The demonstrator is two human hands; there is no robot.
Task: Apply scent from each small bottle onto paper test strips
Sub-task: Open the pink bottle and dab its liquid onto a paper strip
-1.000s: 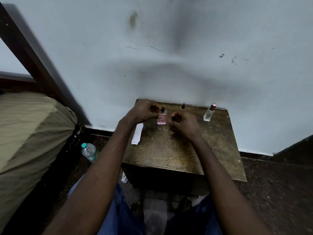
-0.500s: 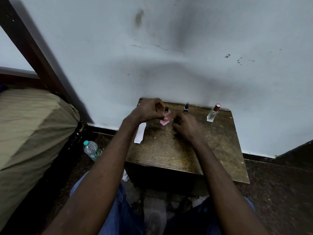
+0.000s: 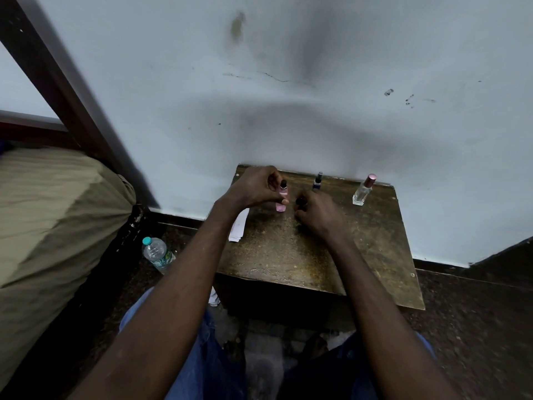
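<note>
Pink bottle (image 3: pixel 281 197), now lifted and tilted just above the table (image 3: pixel 317 255) in the left hand (image 3: pixel 253 187) pinching it, right hand (image 3: pixel 314 212) curled round a small dark cap (image 3: pixel 300 201) (apparently just removed), paper strips (image 3: pixel 239 226) untouched: spraying next, I'd judge.

The left hand (image 3: pixel 256 187) grips a pink bottle (image 3: pixel 281 197) over the wooden table (image 3: pixel 302 249). The right hand (image 3: pixel 317 212) pinches a small dark cap (image 3: pixel 300 202) beside it. A blue bottle (image 3: pixel 317 183) and clear bottle (image 3: pixel 362 192) stand by the wall; paper strips (image 3: pixel 240 226) lie at the table's left edge.
</note>
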